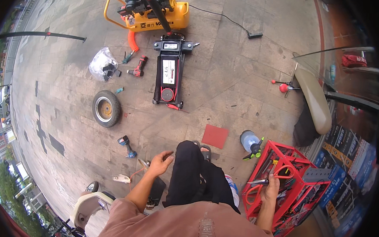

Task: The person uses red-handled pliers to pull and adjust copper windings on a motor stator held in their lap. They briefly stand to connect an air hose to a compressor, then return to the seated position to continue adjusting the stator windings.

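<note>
My left hand [160, 162] is held out beside my left knee, fingers loosely bent and thumb apart, with nothing visible in it. My right hand [271, 188] is closed around orange-handled scissors [260, 182], their pointed blades directed left. It is over the near left side of a red tool cart [271, 146] packed with tools. My fingers partly hide the scissors' handles. A blue cordless impact driver [128, 147] lies on the paving ahead of my left hand. A red square sheet [215, 136] is on the ground beyond my feet.
A small wheel with tyre [106, 108], red cordless tool [138, 66], plastic bag [102, 64] and floor jack [169, 74] stand ahead, with a yellow air compressor [160, 21] behind. A spray bottle [249, 141] stands by the cart; a seat [313, 98] and stacked boxes [348, 145] are right.
</note>
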A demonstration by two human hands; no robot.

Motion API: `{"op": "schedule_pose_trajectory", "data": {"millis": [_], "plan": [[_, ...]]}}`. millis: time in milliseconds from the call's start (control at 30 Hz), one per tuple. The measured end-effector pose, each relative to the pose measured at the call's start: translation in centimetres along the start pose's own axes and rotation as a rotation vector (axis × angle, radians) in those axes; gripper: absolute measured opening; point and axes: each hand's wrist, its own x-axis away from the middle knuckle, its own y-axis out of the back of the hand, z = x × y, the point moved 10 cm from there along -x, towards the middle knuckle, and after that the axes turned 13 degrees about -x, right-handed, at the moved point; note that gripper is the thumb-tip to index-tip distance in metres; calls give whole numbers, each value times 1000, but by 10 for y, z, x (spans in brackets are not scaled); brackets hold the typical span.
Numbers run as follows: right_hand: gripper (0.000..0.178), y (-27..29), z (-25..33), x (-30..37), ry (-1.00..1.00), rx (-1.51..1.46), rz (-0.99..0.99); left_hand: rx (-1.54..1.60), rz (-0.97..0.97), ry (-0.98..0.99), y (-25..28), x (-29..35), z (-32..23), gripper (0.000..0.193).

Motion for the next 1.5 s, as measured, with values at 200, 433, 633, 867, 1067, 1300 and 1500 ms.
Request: {"op": "schedule_pose_trajectory", "data": {"millis": [200,433,633,867,1067,1300,1500], "plan": [[10,-97,106,-92,157,145,-76,48,-5,33,32,-154,-134,40],[9,-219,158,-249,271,519,6,-273,-105,-72,11,-474,-314,30],[12,-277,244,-309,173,470,-19,-376,21,29,-61,-602,-451,33],[16,-391,204,-627,-358,-116,58,-281,-16,113,-146,-752,-519,34],[24,-417,34,-872,-206,22,-274,-163,-112,272,-224,-914,-499,47],[59,-402,-97,-948,-356,-87,-370,-265,-224,388,-273,-997,-488,51],[37,-420,-87,-948,-452,-260,-166,-192,-199,333,-286,-981,-501,34]]}}
